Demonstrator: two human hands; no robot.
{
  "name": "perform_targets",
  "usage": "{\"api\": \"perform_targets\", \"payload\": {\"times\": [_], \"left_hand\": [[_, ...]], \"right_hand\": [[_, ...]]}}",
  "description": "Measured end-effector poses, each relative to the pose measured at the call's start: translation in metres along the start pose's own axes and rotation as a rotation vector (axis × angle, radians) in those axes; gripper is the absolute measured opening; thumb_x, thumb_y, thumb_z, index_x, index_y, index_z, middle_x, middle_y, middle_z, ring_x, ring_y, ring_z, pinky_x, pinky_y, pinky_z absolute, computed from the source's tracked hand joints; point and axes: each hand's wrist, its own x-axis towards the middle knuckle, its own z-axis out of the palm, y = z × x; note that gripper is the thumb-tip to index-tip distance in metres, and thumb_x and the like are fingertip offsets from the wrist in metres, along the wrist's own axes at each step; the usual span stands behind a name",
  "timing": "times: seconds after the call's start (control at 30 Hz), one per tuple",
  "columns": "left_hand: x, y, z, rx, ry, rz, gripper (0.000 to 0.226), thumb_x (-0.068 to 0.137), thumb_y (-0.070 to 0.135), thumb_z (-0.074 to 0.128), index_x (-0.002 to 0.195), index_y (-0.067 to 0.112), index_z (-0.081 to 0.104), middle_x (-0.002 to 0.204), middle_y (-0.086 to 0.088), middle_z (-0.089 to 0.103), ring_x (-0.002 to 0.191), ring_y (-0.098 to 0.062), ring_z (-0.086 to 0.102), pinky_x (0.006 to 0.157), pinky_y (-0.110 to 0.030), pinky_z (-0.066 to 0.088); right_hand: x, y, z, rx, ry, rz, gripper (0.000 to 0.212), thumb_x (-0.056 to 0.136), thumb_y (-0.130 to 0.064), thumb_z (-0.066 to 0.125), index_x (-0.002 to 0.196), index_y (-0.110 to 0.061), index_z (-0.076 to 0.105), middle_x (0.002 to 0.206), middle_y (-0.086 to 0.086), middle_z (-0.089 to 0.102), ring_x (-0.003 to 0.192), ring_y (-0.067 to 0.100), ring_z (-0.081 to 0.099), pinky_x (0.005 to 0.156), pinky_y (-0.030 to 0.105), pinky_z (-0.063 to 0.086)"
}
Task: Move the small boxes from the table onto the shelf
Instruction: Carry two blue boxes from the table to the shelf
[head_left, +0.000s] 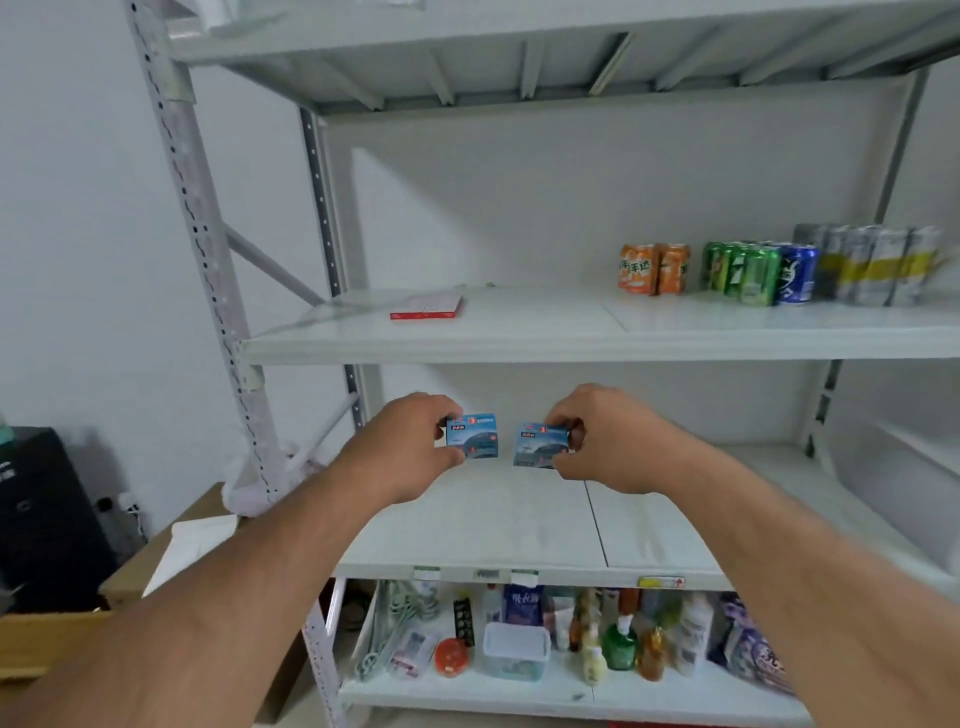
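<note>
**Carrying two small boxes over the middle shelf**

Holding one blue small box in each hand, both arms stretched forward over the bare middle shelf board (519, 525). Left hand (410, 449) pinching the left box (474, 436) by its left end, thumb below, fingers on top; right hand (602, 441) closed on the right box (540, 446) the same way from its right end. Boxes near each other at centre frame, apart, the right one tilted a little; whether either touches the board cannot be told, probably just above it.

Possible trouble from here: releasing while tilted, tipping the right box onto its face; setting down too close, knocking one box against the other; letting go short of the board, a drop toward the front edge at 6 o'clock.

Drink cans (753, 270) on the upper shelf at 2 o'clock and a flat red-edged packet (428, 306) at 11 o'clock, well clear. Wooden tabletop (130, 566) at 8 o'clock.
</note>
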Motion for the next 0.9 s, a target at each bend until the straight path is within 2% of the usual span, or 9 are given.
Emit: {"api": "perform_targets", "payload": {"times": [0.27,0.53,0.63,0.73,0.9], "left_hand": [[0.088,-0.019,-0.01,0.005,-0.001,0.093,0.032,0.083,0.029,0.072,0.113,0.03,0.064,0.105,0.008,0.059,0.095,-0.009,0.058,0.085,-0.035,0.053],[0.181,-0.059,-0.025,-0.04,-0.006,0.152,0.03,0.082,0.025,0.074,0.111,0.023,0.067,0.101,0.003,0.064,0.09,-0.02,0.063,0.084,-0.041,0.054],[0.212,-0.071,-0.025,-0.044,-0.009,0.15,0.03,0.081,0.022,0.074,0.11,0.021,0.067,0.102,0.001,0.065,0.09,-0.02,0.063,0.084,-0.042,0.053],[0.244,-0.078,-0.022,-0.048,-0.013,0.151,0.028,0.081,0.022,0.074,0.108,0.019,0.068,0.099,0.0,0.066,0.089,-0.021,0.063,0.084,-0.042,0.053],[0.3,-0.083,-0.011,0.009,-0.009,0.155,0.025,0.08,0.026,0.074,0.104,0.019,0.07,0.094,0.003,0.065,0.089,-0.021,0.063,0.083,-0.038,0.052]], "right_hand": [[0.077,0.01,-0.025,-0.047,0.056,0.053,0.032,0.082,-0.025,0.073,0.114,-0.025,0.072,0.098,-0.01,0.061,0.085,0.008,0.059,0.08,0.032,0.055],[0.165,0.011,-0.031,-0.109,0.09,0.089,0.033,0.081,-0.023,0.073,0.114,-0.023,0.073,0.092,-0.011,0.06,0.087,0.012,0.059,0.081,0.032,0.053],[0.195,0.021,-0.032,-0.101,0.088,0.114,0.033,0.081,-0.024,0.073,0.115,-0.024,0.073,0.088,-0.014,0.06,0.08,0.008,0.059,0.072,0.027,0.051],[0.228,0.036,-0.034,-0.119,0.076,0.123,0.03,0.082,-0.023,0.073,0.112,-0.024,0.074,0.076,-0.015,0.057,0.067,0.002,0.053,0.057,0.02,0.039],[0.281,0.067,-0.037,-0.121,0.062,0.111,0.031,0.084,-0.024,0.073,0.115,-0.024,0.073,0.08,-0.018,0.056,0.071,0.002,0.054,0.059,0.019,0.04]]}}
